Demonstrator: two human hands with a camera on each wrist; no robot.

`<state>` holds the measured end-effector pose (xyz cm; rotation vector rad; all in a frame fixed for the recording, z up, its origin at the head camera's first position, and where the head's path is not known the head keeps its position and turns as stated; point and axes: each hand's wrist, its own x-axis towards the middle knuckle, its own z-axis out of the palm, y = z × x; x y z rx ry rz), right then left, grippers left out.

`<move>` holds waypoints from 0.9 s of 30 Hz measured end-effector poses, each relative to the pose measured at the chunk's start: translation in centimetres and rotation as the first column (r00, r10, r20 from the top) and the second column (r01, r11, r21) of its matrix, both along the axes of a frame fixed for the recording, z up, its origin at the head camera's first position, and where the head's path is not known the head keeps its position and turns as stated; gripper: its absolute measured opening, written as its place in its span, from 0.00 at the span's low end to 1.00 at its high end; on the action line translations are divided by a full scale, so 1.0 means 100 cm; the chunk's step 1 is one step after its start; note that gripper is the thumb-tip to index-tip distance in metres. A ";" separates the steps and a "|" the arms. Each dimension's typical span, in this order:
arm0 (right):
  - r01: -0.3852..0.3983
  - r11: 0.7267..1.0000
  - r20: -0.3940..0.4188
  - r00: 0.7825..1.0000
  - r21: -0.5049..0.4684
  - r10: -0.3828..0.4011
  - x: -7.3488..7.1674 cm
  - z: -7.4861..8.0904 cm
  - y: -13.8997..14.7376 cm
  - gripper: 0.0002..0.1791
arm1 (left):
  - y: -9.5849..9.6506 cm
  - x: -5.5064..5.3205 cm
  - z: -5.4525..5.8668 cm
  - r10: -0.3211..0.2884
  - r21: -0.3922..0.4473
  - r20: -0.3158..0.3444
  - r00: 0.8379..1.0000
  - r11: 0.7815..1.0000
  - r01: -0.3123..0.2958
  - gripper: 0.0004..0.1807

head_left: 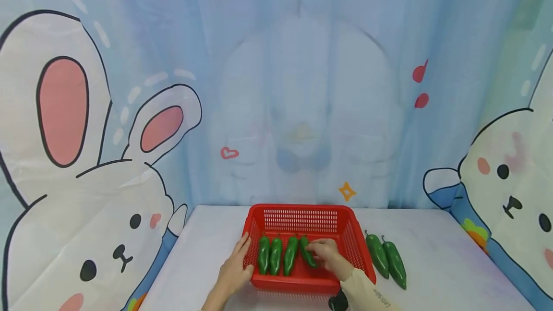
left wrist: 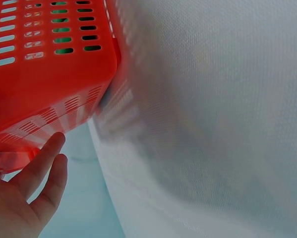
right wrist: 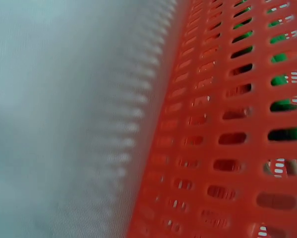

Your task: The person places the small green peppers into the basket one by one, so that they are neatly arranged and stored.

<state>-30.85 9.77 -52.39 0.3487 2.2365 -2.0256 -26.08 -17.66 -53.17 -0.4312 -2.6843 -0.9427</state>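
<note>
A red plastic basket (head_left: pixel 302 282) with slotted walls stands on the table. Three green peppers (head_left: pixel 275 256) lie side by side in its left part. Just right of them, my right hand (head_left: pixel 328 255) pinches another green pepper (head_left: pixel 307 252), slightly tilted, inside the basket. My left hand (head_left: pixel 233 267) rests against the basket's left side, its fingers (left wrist: pixel 49 151) extended by the outer wall in the left wrist view. The right wrist view shows the basket's slotted wall (right wrist: pixel 203 163) with bits of green behind it; my right hand is mostly hidden there.
Two more green peppers (head_left: pixel 392 260) lie on the white table (head_left: pixel 449 263) just right of the basket. A light blue curtain (head_left: pixel 302 85) with cartoon prints hangs behind the table. A small black object (head_left: pixel 338 301) shows beside my right sleeve.
</note>
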 end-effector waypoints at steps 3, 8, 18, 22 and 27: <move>-0.019 1.000 -0.027 0.999 0.014 0.019 0.001 -0.003 -0.002 0.23 | 0.001 0.001 -0.001 0.006 0.002 0.005 1.000 1.000 -0.006 0.41; -0.042 0.998 -0.100 0.994 0.050 0.047 0.000 -0.004 -0.008 0.26 | 0.001 0.000 -0.001 0.010 0.006 0.018 1.000 1.000 -0.010 0.40; -0.041 0.995 -0.102 0.993 0.092 0.050 0.000 -0.003 -0.017 0.26 | 0.000 -0.002 -0.004 0.013 0.005 0.003 1.000 1.000 -0.013 0.41; -0.038 0.995 -0.104 0.993 0.093 0.048 -0.002 -0.004 -0.020 0.27 | 0.000 -0.002 -0.004 0.012 0.000 -0.003 1.000 1.000 -0.012 0.41; -0.034 0.995 -0.096 0.995 0.094 0.043 -0.005 -0.006 -0.022 0.27 | 0.000 -0.002 -0.004 0.014 -0.004 -0.004 1.000 1.000 -0.014 0.41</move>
